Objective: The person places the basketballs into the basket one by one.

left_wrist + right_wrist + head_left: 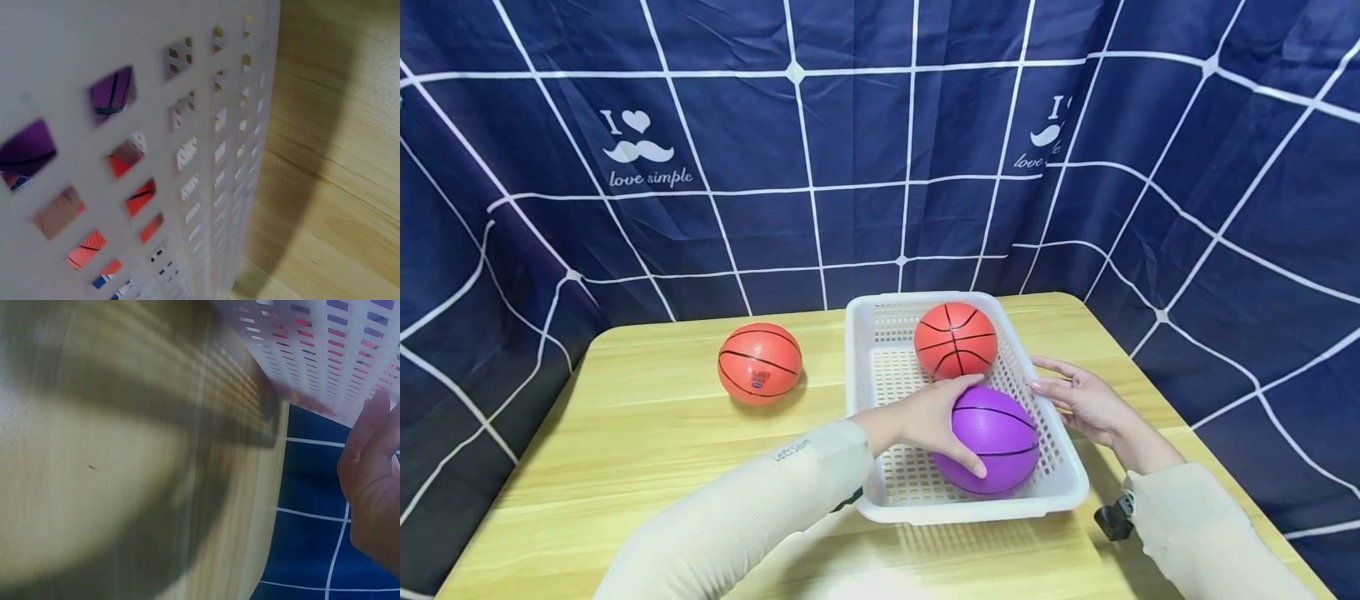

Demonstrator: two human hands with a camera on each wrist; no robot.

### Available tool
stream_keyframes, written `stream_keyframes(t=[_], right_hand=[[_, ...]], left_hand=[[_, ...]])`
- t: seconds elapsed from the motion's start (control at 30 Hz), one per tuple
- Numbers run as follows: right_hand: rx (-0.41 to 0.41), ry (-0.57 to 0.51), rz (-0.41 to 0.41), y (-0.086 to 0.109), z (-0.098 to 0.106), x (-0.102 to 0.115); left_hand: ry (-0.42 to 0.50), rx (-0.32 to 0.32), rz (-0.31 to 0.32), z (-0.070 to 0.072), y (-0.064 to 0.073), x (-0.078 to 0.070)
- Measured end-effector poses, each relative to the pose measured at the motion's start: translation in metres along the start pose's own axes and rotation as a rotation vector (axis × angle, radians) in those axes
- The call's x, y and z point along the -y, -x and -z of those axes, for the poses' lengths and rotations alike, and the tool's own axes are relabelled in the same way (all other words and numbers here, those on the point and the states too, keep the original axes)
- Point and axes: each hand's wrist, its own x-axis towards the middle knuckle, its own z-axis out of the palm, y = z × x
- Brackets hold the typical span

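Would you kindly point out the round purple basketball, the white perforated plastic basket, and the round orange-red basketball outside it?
Round purple basketball [1002,432]: head view, surface between two black lines.
White perforated plastic basket [970,510]: head view, near rim.
Round orange-red basketball [760,364]: head view, its middle.

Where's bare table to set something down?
Table: bare between loose orange ball and left sleeve; narrow gap between that ball and white basket. Crowded: inside the basket (second orange ball, purple ball in left hand); right hand at its right side.

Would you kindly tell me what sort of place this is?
Probably a makeshift recording corner: a wood-look table, navy gridded fabric hung around its back and sides, and a small black device at the person's right wrist.
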Motion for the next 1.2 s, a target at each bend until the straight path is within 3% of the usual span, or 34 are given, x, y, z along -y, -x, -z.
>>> stream_keyframes(t=[0.63,1.0,1.2], right_hand=[[-0.003,-0.004,0.004,0.001,0.000,0.000],[-0.005,0.002,-0.001,0.002,-0.001,0.001],[-0.010,0.012,-0.006,0.002,-0.001,0.001]], left_hand=[[0.010,-0.010,0.013,0.004,0.008,0.003],[-0.018,-0.055,-0.031,0.015,0.012,0.008],[0.018,-0.076,-0.050,0.026,0.017,0.012]])
